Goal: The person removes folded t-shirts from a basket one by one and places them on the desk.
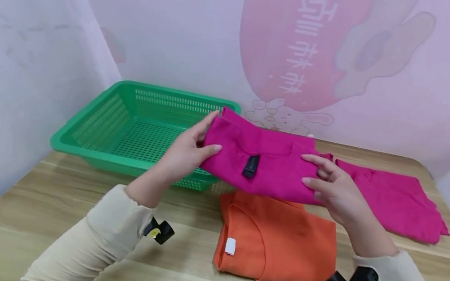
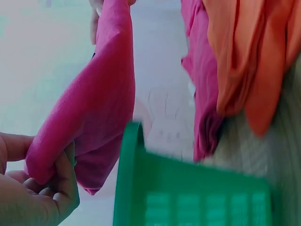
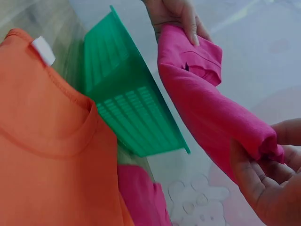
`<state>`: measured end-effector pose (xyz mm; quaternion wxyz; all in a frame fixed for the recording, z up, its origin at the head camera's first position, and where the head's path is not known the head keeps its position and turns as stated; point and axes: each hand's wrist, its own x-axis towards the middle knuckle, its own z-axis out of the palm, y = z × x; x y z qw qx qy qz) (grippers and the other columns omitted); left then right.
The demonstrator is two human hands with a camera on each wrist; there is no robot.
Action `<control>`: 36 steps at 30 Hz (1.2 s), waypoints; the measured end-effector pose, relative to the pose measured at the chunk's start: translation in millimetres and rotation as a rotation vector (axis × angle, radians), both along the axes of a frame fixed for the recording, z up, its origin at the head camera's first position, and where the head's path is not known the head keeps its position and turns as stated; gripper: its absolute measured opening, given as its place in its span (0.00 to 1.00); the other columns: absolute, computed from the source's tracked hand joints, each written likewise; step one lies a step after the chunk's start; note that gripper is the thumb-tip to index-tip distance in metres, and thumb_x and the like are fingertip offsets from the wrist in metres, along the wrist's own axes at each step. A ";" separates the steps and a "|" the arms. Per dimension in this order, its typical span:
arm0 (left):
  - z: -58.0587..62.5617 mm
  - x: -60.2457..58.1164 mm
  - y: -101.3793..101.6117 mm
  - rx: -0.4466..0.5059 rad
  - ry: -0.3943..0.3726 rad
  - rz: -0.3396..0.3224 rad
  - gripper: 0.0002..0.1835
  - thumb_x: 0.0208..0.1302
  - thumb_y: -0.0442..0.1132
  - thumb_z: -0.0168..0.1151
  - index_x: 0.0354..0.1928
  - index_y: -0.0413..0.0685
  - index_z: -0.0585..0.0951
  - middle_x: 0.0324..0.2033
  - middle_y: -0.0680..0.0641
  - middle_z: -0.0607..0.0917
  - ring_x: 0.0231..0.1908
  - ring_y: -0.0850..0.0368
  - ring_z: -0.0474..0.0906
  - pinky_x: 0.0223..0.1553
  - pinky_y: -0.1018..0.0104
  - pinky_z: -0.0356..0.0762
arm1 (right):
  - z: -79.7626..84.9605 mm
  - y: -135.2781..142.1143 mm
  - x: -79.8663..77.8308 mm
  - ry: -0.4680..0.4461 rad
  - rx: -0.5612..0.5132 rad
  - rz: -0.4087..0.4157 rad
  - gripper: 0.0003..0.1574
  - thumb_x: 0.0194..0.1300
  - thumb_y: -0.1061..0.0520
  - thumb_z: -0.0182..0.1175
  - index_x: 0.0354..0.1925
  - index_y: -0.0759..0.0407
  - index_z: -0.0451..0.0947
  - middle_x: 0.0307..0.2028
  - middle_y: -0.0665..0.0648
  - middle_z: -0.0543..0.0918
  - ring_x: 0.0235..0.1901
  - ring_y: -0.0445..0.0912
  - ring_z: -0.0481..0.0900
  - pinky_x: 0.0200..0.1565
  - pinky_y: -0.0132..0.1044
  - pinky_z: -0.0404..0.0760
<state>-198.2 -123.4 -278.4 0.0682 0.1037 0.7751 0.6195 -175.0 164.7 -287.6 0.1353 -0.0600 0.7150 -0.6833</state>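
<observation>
A folded magenta shirt [image 1: 272,170] with a black neck label is held up between both hands, above the table and to the right of the green basket [image 1: 95,154]. My left hand [image 1: 185,152] pinches its left end, thumb on top and fingers beneath. The right hand [image 1: 335,190] grips the other end, its thumb and fingers closed round the folded edge in the right wrist view. Below the held shirt lies a folded orange shirt [image 1: 279,247] with a white label, partly covered in the head view. The basket shows no clothes inside.
Another folded magenta garment [image 1: 400,201] lies on the wooden table [image 1: 174,267] at the right. Behind the table hangs a pale pink printed curtain [image 1: 172,24]. The basket's raised rim stands close beside the left hand.
</observation>
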 end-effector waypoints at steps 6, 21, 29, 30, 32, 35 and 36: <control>-8.0 5.0 23.1 0.010 -0.012 -0.063 0.37 0.59 0.32 0.52 0.62 0.77 0.51 0.49 0.44 0.72 0.40 0.52 0.74 0.31 0.63 0.76 | -11.3 27.5 19.5 0.029 -0.049 -0.018 0.25 0.57 0.65 0.55 0.52 0.49 0.67 0.30 0.52 0.62 0.26 0.38 0.68 0.27 0.27 0.72; -23.1 15.1 78.9 -0.190 0.050 -0.194 0.36 0.58 0.36 0.54 0.62 0.78 0.52 0.54 0.46 0.67 0.39 0.56 0.71 0.32 0.71 0.73 | -39.9 86.5 59.7 0.140 -0.144 -0.039 0.31 0.58 0.76 0.44 0.53 0.49 0.69 0.19 0.48 0.55 0.16 0.40 0.58 0.17 0.30 0.61; -31.5 22.3 114.7 -0.316 0.036 -0.287 0.33 0.58 0.37 0.55 0.61 0.76 0.57 0.56 0.57 0.66 0.20 0.60 0.63 0.20 0.73 0.64 | -99.0 165.7 61.7 0.137 -0.172 0.044 0.33 0.59 0.76 0.41 0.62 0.61 0.54 0.36 0.53 0.73 0.28 0.44 0.73 0.28 0.36 0.75; -32.6 23.6 119.7 -0.320 0.026 -0.296 0.32 0.58 0.37 0.55 0.60 0.75 0.59 0.55 0.58 0.67 0.20 0.60 0.63 0.20 0.73 0.64 | -108.0 178.2 61.6 0.133 -0.176 0.048 0.34 0.59 0.77 0.40 0.63 0.62 0.51 0.39 0.54 0.73 0.30 0.44 0.73 0.29 0.37 0.76; -34.9 26.4 129.9 -0.329 0.006 -0.309 0.29 0.58 0.37 0.55 0.59 0.72 0.63 0.52 0.58 0.68 0.21 0.61 0.64 0.20 0.73 0.65 | -122.3 200.6 62.6 0.142 -0.180 0.066 0.34 0.60 0.78 0.37 0.64 0.63 0.48 0.43 0.55 0.73 0.34 0.44 0.75 0.31 0.38 0.77; -38.2 31.7 144.3 -0.331 -0.039 -0.325 0.27 0.57 0.37 0.56 0.57 0.70 0.66 0.46 0.57 0.70 0.16 0.60 0.62 0.18 0.73 0.64 | -119.3 212.2 70.7 0.157 -0.211 0.087 0.35 0.58 0.80 0.35 0.63 0.65 0.48 0.46 0.55 0.74 0.39 0.45 0.75 0.33 0.40 0.77; -39.4 33.8 148.8 -0.328 -0.056 -0.325 0.27 0.57 0.37 0.56 0.57 0.71 0.67 0.44 0.57 0.70 0.15 0.60 0.61 0.17 0.73 0.64 | -117.8 215.9 73.1 0.167 -0.230 0.106 0.36 0.58 0.81 0.33 0.63 0.65 0.49 0.48 0.56 0.74 0.40 0.46 0.75 0.34 0.40 0.77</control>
